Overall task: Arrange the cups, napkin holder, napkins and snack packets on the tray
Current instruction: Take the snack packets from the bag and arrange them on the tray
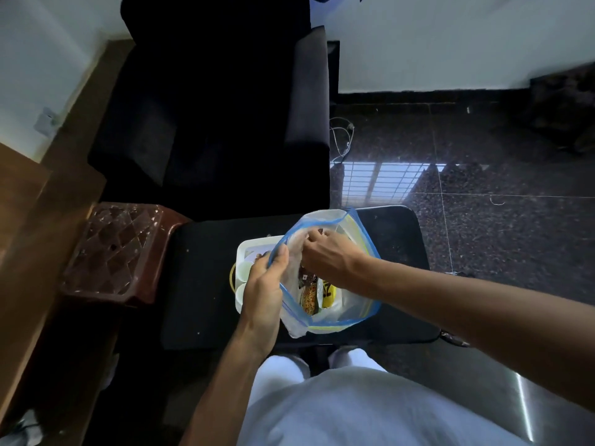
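Left hand (262, 284): thumb and fingers pinch bag (354, 310) rim, left side.
Right hand (328, 255): fingers curled inside bag mouth; grip unclear.
Packets (310, 297): upright inside bag.
Tray (248, 244): under bag, on table (206, 284); cups (243, 268) along left edge.

We can read no text, brand or number here. The snack packets (309, 296) inside the clear zip bag (357, 304) carry dark print on brown and yellow wrappers, but we find it too small and blurred to make out
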Demonstrator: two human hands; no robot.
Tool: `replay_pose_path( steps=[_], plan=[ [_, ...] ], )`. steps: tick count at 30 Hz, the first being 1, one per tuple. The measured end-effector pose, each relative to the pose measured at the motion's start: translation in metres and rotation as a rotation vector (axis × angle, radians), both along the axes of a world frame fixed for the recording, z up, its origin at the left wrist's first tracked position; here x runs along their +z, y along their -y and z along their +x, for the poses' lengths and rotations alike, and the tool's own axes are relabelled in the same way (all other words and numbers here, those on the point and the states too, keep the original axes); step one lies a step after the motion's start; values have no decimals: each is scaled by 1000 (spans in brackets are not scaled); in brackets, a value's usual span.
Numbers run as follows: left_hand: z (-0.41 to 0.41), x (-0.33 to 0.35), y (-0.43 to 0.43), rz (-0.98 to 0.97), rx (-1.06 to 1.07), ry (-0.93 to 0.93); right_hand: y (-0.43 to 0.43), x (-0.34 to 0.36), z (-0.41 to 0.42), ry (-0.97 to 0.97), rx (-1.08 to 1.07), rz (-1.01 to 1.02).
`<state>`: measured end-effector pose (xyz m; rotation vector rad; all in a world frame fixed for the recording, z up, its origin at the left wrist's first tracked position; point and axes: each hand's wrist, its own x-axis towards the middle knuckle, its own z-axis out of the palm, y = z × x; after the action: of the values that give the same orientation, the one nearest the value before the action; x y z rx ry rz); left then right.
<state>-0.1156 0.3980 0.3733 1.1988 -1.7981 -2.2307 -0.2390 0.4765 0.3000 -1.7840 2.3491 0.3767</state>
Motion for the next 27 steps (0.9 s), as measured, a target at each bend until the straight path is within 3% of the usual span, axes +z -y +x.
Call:
replay_pose_path(
  steps=[6,12,21,27],
  plan=[
    [13,3,11,18,5,28,3,-8,12,-67,66,-61],
    [25,5,30,-26,-38,-57,10,28,35,-86,78,-17],
    [37,-4,51,46,-126,-85,-27,149,62,71,-330,-201],
    [40,-14,61,81,-108,-93,-82,175,60,261,-657,-602]
  ],
)
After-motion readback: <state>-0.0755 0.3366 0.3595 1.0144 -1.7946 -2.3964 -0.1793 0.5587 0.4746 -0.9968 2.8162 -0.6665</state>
